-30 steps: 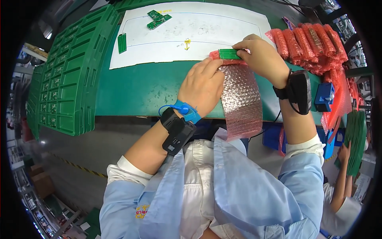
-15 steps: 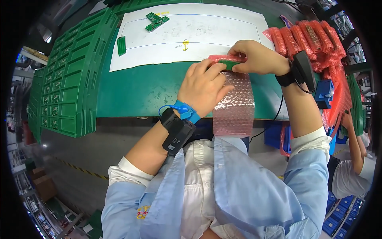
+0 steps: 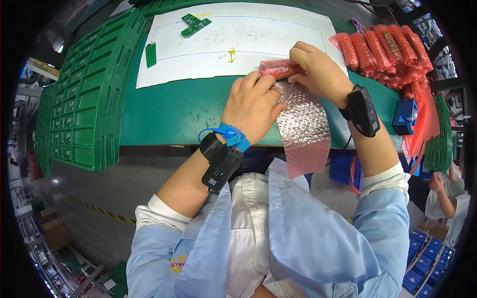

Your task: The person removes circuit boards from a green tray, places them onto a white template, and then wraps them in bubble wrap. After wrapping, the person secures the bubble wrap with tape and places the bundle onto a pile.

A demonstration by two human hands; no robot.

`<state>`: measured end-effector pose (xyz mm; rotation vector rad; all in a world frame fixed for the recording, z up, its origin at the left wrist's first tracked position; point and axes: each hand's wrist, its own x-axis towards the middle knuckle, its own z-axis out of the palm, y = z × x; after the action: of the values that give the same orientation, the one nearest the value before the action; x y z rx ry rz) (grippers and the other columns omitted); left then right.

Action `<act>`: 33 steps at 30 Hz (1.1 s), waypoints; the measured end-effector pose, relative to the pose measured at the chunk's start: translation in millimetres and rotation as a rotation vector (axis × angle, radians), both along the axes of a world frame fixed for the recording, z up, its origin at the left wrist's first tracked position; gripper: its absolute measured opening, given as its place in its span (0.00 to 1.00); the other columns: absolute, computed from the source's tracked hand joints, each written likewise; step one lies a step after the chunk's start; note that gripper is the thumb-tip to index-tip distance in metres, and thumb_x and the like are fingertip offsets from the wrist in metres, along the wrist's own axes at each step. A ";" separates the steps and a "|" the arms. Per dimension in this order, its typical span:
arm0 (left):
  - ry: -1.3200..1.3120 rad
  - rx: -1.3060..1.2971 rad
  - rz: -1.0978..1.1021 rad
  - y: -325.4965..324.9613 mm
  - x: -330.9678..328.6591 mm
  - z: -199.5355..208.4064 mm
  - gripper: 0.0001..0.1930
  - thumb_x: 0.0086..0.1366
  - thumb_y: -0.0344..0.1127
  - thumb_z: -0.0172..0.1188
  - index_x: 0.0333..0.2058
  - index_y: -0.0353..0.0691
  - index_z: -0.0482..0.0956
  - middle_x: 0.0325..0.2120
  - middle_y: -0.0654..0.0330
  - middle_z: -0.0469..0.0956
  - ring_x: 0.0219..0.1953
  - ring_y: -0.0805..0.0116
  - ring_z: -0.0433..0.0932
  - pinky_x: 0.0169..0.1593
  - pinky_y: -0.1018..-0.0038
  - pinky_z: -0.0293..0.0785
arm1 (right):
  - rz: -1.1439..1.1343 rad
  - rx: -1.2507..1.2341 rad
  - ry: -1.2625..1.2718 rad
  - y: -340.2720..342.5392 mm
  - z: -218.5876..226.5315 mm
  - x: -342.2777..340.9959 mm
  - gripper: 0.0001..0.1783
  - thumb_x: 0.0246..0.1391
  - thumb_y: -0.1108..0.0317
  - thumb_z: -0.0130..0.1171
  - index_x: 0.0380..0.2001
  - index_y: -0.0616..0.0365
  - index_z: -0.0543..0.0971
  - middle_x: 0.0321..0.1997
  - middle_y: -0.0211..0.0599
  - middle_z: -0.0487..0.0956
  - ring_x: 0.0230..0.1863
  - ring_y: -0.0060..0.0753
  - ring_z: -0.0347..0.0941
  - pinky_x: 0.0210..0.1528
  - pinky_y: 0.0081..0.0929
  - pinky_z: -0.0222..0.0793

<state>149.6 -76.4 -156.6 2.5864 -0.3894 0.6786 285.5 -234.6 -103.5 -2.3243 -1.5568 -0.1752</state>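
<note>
Pink bubble-wrap roll [image 3: 276,68] at one o'clock
Green trays [image 3: 88,97] at ten o'clock; left hand [image 3: 252,105], thumb spread from bent fingers, touches the roll's near edge; right hand [image 3: 319,71] pinches its right end; pink bundles [image 3: 370,52], two o'clock.

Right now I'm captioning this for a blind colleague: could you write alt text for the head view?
The right hand grips a pink bubble-wrap roll, the left hand at its near side, loose wrap trailing past the edge of the table. Green circuit boards lie on a white sheet; green trays sit at left, wrapped bundles at right.
</note>
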 end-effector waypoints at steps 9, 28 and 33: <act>-0.037 0.026 0.001 0.1 3.5 -3.6 0.11 0.55 0.40 0.65 0.34 0.41 0.81 0.39 0.63 0.74 0.51 0.60 0.68 0.53 0.63 0.66 | 0.010 -0.069 0.028 1.8 8.0 -8.4 0.17 0.42 0.74 0.64 0.38 0.61 0.72 0.41 0.46 0.75 0.45 0.51 0.72 0.45 0.38 0.70; -0.133 0.082 0.083 -7.2 2.8 -17.5 0.10 0.55 0.41 0.60 0.23 0.42 0.82 0.31 0.62 0.73 0.46 0.62 0.67 0.46 0.67 0.63 | 0.049 -0.087 0.211 -6.0 -9.7 -6.3 0.29 0.44 0.81 0.59 0.54 0.63 0.70 0.49 0.49 0.73 0.51 0.54 0.69 0.54 0.38 0.67; -0.171 0.040 0.101 -4.7 0.4 -15.4 0.10 0.54 0.42 0.61 0.23 0.43 0.81 0.30 0.62 0.73 0.44 0.63 0.67 0.45 0.67 0.63 | 0.015 -0.050 0.168 -7.0 -15.3 -8.2 0.26 0.44 0.81 0.59 0.50 0.65 0.69 0.44 0.50 0.73 0.47 0.56 0.69 0.51 0.39 0.67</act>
<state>150.1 -81.1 -172.0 2.6083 -0.3299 0.9411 277.4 -241.6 -118.8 -2.2978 -1.5118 0.0623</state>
